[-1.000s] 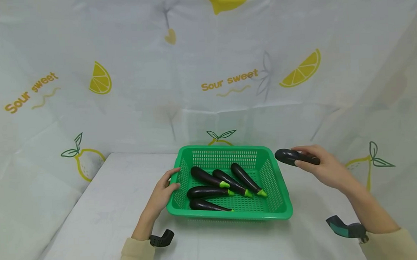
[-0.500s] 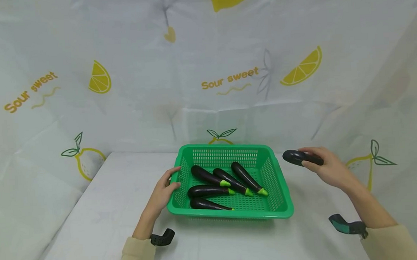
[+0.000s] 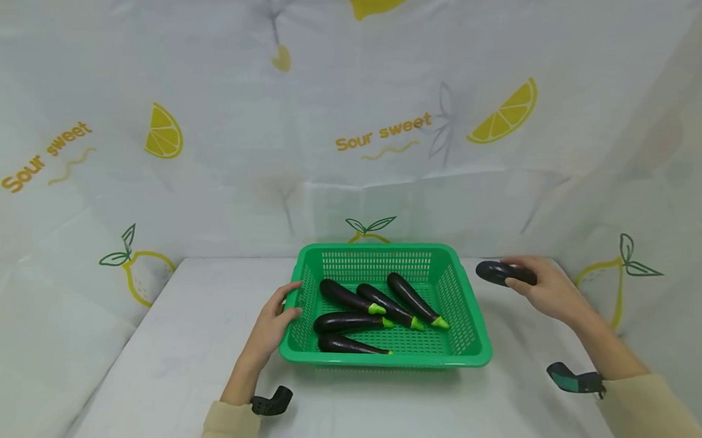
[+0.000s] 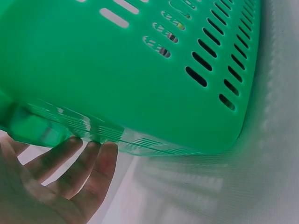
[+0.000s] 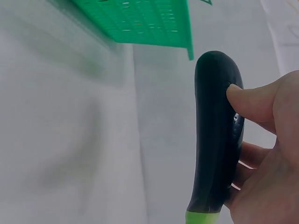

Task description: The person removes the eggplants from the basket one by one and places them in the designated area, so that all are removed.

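The right hand (image 3: 548, 291), thumb and fingers round one eggplant (image 3: 494, 273), now hangs slightly farther right of the green basket (image 3: 386, 360), apparently clear of its rim; the left hand (image 3: 271, 322) loosely grips the basket's left edge; five other eggplants (image 3: 349, 321) stay inside.

Table (image 3: 157, 371) white. Cloth (image 3: 226, 192) white, creased, up behind and at both sides. Printed on it: yellow slices (image 3: 163, 131), one left, one right; orange lettering (image 3: 384, 132), "Sour sweet"; small heart (image 3: 282, 58); low down, outlined lemons (image 3: 148, 279) with green leaves (image 3: 114, 259).
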Tool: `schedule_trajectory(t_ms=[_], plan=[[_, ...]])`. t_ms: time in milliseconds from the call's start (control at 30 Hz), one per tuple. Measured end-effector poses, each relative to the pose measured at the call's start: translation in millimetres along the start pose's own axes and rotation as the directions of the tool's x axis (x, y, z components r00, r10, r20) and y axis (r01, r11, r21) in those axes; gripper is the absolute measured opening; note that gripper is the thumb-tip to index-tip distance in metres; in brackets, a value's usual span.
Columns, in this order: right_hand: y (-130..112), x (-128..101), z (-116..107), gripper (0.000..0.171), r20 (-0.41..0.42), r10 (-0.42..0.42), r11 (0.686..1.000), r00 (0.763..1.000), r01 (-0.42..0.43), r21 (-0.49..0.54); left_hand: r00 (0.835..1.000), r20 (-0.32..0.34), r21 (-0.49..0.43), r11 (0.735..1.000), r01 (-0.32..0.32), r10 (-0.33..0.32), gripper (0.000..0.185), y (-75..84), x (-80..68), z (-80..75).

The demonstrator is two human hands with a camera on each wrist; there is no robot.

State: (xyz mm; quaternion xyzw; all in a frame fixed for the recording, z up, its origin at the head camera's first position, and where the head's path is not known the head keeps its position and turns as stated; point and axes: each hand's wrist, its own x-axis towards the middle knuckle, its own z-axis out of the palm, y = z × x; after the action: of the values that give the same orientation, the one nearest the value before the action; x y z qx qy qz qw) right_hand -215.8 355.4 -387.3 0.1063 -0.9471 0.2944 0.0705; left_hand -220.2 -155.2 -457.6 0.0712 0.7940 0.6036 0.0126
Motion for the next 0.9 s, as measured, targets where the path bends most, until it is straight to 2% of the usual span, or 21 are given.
schedule_trajectory(t_ms=[367, 900], plan=[[22, -1, 23, 0.045, 0.023, 0.094, 0.994, 0.995, -0.095, 0.055, 1.000, -0.006, 0.000, 1.000, -0.005, 0.005, 0.055, -0.8, 0.4, 0.4], [51, -4, 48, 0.047, 0.041, 0.135, 0.989, 0.990, -0.138, 0.055, 1.000, -0.009, -0.004, 1.000, -0.006, 0.006, 0.054, -2.1, 0.3, 0.1]])
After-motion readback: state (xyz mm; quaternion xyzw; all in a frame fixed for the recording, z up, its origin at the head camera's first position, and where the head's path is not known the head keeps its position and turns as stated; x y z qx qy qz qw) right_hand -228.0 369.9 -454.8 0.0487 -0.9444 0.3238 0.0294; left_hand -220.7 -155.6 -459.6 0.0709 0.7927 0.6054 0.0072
